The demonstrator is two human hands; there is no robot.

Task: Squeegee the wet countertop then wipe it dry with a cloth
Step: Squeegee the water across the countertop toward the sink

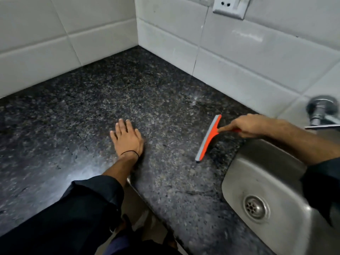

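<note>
Bare left hand (127, 137) and right hand (246, 126), forearms uncovered. Thin black band (129, 153) looped round left wrist, plain, elastic-looking. Left sleeve (92, 203) black or very dark navy, loose, creased, cuff bunched at mid-forearm. Right sleeve (323, 181) same dark fabric, cuff likewise short of the wrist. Strip of bluish-purple cloth (117, 243) at bottom edge, blurred, garment type unclear.

Home kitchen — granite countertop (165, 181), steel sink (266, 181), tiled walls (239, 52), tap (320, 111)
</note>
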